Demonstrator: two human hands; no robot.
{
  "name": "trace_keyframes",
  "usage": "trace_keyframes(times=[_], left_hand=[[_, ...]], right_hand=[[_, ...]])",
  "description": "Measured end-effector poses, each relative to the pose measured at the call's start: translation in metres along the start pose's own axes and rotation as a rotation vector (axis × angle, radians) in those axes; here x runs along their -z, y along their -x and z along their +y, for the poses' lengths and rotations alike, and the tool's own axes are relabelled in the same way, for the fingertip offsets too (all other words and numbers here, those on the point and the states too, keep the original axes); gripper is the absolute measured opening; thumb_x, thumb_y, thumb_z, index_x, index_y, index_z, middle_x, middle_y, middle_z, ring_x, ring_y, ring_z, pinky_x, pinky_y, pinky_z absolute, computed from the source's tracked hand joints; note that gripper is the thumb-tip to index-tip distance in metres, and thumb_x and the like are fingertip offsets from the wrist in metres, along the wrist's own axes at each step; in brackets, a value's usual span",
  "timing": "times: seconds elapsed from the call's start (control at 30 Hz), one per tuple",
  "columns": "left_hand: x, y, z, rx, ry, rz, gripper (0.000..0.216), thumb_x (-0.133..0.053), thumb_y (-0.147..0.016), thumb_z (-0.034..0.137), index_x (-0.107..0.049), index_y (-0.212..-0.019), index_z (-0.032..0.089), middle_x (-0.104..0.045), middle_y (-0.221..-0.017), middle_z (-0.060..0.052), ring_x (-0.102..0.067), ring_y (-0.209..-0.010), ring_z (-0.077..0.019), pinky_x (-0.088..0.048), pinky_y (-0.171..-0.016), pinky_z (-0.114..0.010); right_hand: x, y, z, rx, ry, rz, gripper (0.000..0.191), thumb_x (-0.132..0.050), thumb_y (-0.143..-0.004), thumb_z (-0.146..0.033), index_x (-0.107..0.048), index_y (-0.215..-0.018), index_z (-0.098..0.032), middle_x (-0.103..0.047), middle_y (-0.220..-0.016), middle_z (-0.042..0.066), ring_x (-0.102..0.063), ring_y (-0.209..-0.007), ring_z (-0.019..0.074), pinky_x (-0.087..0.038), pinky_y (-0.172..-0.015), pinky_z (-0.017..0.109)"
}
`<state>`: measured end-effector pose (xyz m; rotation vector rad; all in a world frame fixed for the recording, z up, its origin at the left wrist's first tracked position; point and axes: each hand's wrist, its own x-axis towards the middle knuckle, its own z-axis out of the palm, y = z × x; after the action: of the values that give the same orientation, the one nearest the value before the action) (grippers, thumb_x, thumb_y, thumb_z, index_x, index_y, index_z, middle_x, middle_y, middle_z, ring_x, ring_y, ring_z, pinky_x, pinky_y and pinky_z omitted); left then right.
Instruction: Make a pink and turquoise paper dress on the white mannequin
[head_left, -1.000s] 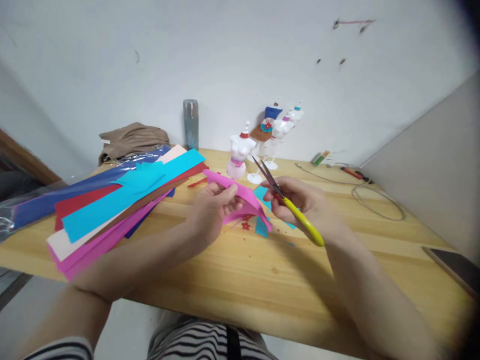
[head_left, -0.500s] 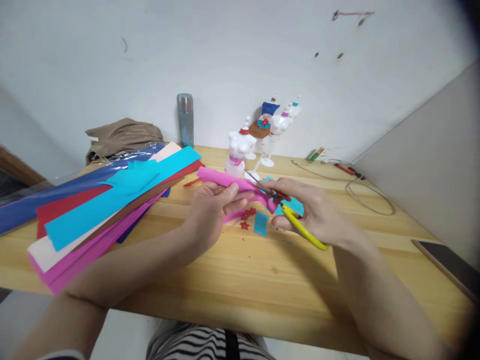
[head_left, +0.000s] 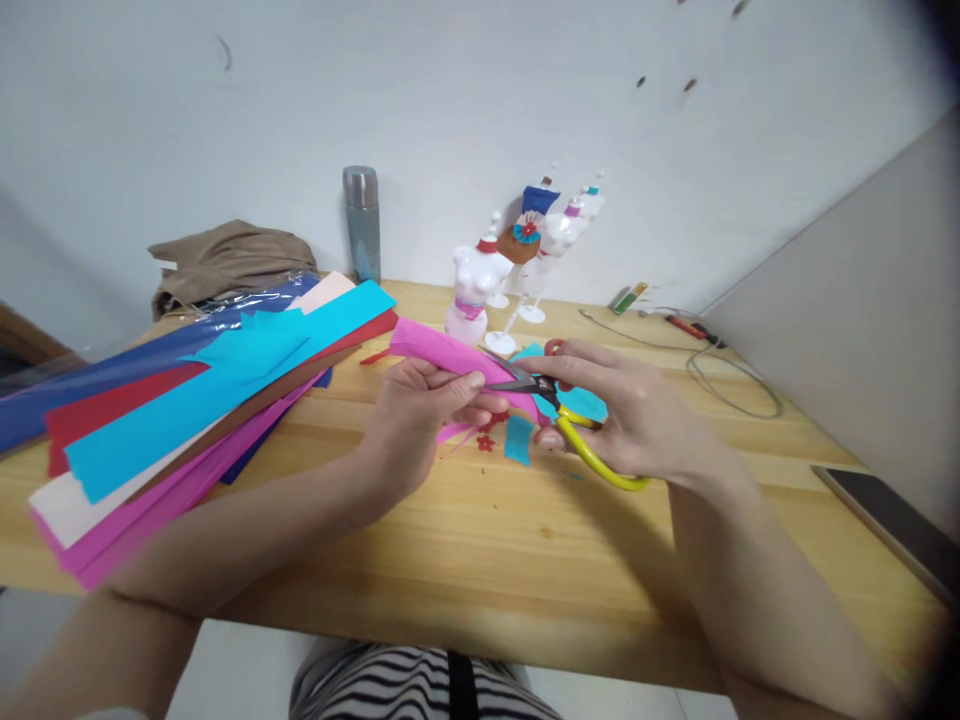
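Note:
Between thumb and fingers, my left hand pinches a strip of pink crepe paper above the middle of the table. My right hand grips a pair of scissors with yellow handles, one of them partly red. The blades are apart and lie at the pink strip, close to my left thumb. Under the hands are small red paper flowers, a blue paper piece and more blue paper partly hidden by my right hand. A white mini dress form with a pink waist band stands just behind.
Long coloured paper strips are piled at the left, beside brown cloth. A flask and more dress forms stand near the wall. A cable and a phone lie at the right.
The scissor blades have opened wider and moved left along the pink strip, toward my left thumb. My left hand keeps its pinch. The whole view has shifted slightly.

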<state>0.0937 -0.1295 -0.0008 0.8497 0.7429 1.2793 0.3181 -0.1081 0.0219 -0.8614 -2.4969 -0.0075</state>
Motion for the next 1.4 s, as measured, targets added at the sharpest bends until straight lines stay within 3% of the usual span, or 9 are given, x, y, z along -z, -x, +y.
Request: trace_keyframes(times=[0.13, 0.43, 0.67, 0.87, 1.17, 1.4], left_hand=[[-0.0021, 0.001, 0.0007, 0.01, 0.017, 0.013, 0.014, -0.086, -0.067, 0.021, -0.075, -0.071, 0.013, -0.078, -0.068, -0.006, -0.075, -0.061, -0.0154, -0.058, -0.057, -0.02], [-0.0027, -0.0002, 0.001, 0.029, 0.033, 0.005, 0.009, -0.084, -0.07, 0.018, -0.077, -0.072, 0.012, -0.079, -0.071, -0.007, -0.076, -0.063, -0.0151, -0.058, -0.059, -0.018], [-0.0005, -0.0012, -0.0007, 0.038, -0.036, 0.006, 0.008, -0.081, -0.074, 0.019, -0.076, -0.074, 0.012, -0.078, -0.071, -0.007, -0.075, -0.062, -0.0161, -0.058, -0.06, -0.022], [0.0014, -0.0027, -0.0028, 0.022, -0.074, 0.003, 0.013, -0.082, -0.074, 0.023, -0.076, -0.072, 0.012, -0.077, -0.067, -0.008, -0.075, -0.062, -0.0175, -0.059, -0.059, -0.024], [0.0015, -0.0029, -0.0032, 0.005, -0.078, 0.027, 0.014, -0.085, -0.068, 0.023, -0.076, -0.07, 0.013, -0.077, -0.065, -0.006, -0.073, -0.058, -0.0163, -0.059, -0.058, -0.024], [0.0021, -0.0037, -0.0044, 0.014, -0.081, 0.019, 0.011, -0.083, -0.071, 0.023, -0.077, -0.072, 0.014, -0.077, -0.065, -0.006, -0.073, -0.059, -0.0169, -0.06, -0.06, -0.026]], right_hand=[[-0.001, -0.0008, -0.0002, 0.023, 0.005, 0.013, 0.042, -0.068, -0.091, -0.032, -0.068, -0.127, -0.011, -0.073, -0.11, 0.019, -0.074, -0.095, 0.029, -0.063, -0.078, 0.04], [-0.002, -0.0006, -0.0011, 0.045, 0.002, 0.02, 0.043, -0.064, -0.095, -0.045, -0.068, -0.124, -0.013, -0.075, -0.106, 0.017, -0.074, -0.085, 0.026, -0.062, -0.071, 0.038], [0.0016, -0.0011, -0.0026, -0.014, -0.038, -0.056, 0.044, -0.07, -0.091, -0.044, -0.069, -0.125, -0.016, -0.074, -0.108, 0.018, -0.073, -0.094, 0.0285, -0.059, -0.078, 0.039], [0.0062, -0.0038, -0.0041, 0.003, -0.106, -0.09, 0.04, -0.07, -0.091, -0.037, -0.07, -0.123, -0.014, -0.074, -0.098, 0.014, -0.071, -0.082, 0.0246, -0.056, -0.07, 0.034], [0.0054, -0.0034, -0.0012, -0.044, -0.193, -0.123, 0.043, -0.069, -0.092, -0.049, -0.074, -0.116, -0.013, -0.076, -0.09, 0.011, -0.067, -0.07, 0.0174, -0.054, -0.062, 0.028], [0.0025, -0.0045, -0.0004, -0.018, -0.206, -0.057, 0.045, -0.07, -0.09, -0.056, -0.076, -0.107, -0.015, -0.073, -0.078, 0.007, -0.06, -0.058, 0.0136, -0.049, -0.052, 0.025]])
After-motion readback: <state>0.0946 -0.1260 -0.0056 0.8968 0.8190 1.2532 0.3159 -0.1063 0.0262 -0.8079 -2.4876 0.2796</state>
